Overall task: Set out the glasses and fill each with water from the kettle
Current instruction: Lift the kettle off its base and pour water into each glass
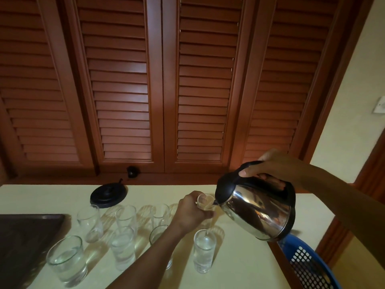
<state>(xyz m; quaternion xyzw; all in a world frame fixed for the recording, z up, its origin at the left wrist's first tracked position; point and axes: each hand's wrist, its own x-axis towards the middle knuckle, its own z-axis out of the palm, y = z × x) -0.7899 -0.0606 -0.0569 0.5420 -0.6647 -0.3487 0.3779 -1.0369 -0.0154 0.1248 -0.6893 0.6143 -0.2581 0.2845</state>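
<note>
My right hand grips the black handle of a steel kettle, which is tilted left with its spout over a small clear glass. My left hand is wrapped around that glass at the back right of the group. Several other clear glasses stand in two rows on the cream table. In the front row, a narrow glass at the right, a middle glass and a wide tumbler at the left hold water. A back-row glass looks empty. My left forearm hides part of another glass.
The kettle's black base sits at the back of the table with its cord running to a wall plug. A dark tray lies at the left. A blue perforated basket is off the table's right edge. Louvred wooden doors stand behind.
</note>
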